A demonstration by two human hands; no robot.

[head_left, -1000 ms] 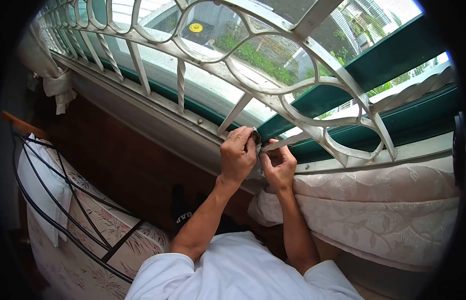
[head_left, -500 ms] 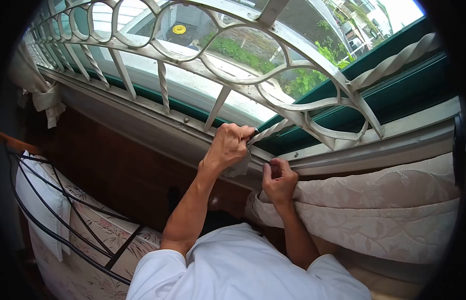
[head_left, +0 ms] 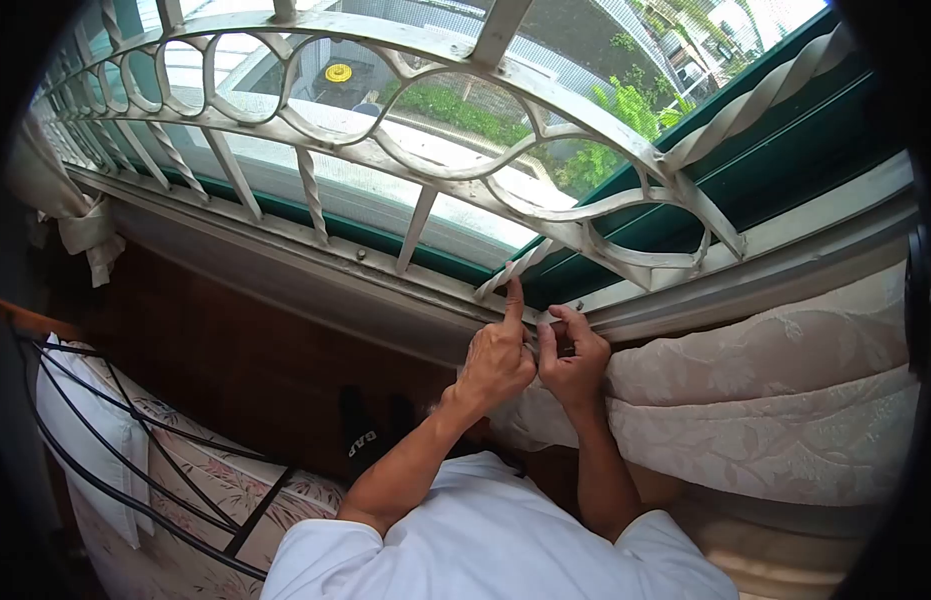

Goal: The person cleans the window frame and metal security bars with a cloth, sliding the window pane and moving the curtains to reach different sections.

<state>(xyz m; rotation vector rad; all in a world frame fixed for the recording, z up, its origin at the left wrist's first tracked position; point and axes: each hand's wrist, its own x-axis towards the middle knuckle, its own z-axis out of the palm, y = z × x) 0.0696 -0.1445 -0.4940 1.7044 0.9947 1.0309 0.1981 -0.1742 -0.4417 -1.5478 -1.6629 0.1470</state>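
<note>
My left hand (head_left: 497,362) is at the lower right corner of the window grille (head_left: 425,180). Its index finger stretches up to the foot of a white twisted bar (head_left: 530,257), while the other fingers are curled towards the palm. Close beside it on the right, my right hand (head_left: 577,368) has thumb and index finger bent together in a pinch near the sill (head_left: 625,322). A small pale bit shows by those fingertips; I cannot tell what it is. Behind the bars runs a green window frame (head_left: 595,243).
A bunched patterned curtain (head_left: 745,410) hangs right of my right hand. Another curtain (head_left: 85,235), tied in a knot, is at the far left. A black metal bed frame (head_left: 135,490) with a floral mattress (head_left: 185,540) and white pillow (head_left: 90,430) stands at lower left, over dark floor (head_left: 245,330).
My left hand has come down off the twisted bar, its index finger now extended. The greyish cloth seen under it before no longer shows. My right hand stays near the sill; the view has shifted slightly.
</note>
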